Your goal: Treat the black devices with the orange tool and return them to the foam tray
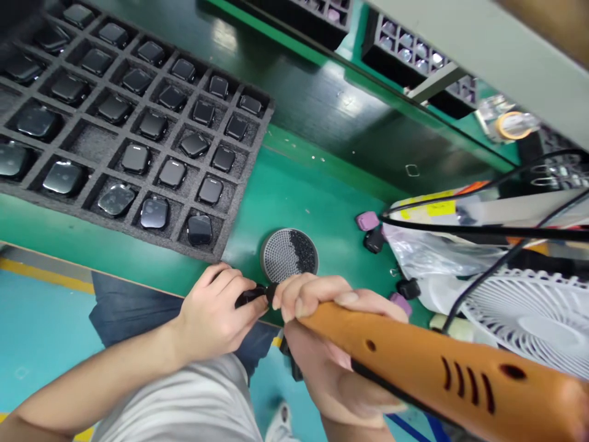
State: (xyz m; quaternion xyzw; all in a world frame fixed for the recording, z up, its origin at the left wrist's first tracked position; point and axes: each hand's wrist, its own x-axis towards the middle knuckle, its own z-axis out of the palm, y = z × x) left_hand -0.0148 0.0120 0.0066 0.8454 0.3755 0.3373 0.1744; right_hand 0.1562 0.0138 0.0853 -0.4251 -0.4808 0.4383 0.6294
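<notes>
The left hand (pixel 214 313) pinches a small black plastic part (pixel 251 296), lying lengthwise toward the right hand (pixel 308 294), which grips an orange slotted plastic tool (pixel 414 362).

Bright, even overhead light falls across a green workbench (pixel 317 184), leaving only faint, soft shadows, while pale glare streaks the darker bench top (pixel 294 80) near the far edge and the glossy smartwatch screens (pixel 63 178) along the left side of a grey foam tray (pixel 254 138). Wide-angle distortion bends the bench edges toward the frame corners, and the orange power-tool body (pixel 442 362) in the right foreground sits soft and out of focus, as does the grey shelf underside (pixel 488 55) at top right.
</notes>
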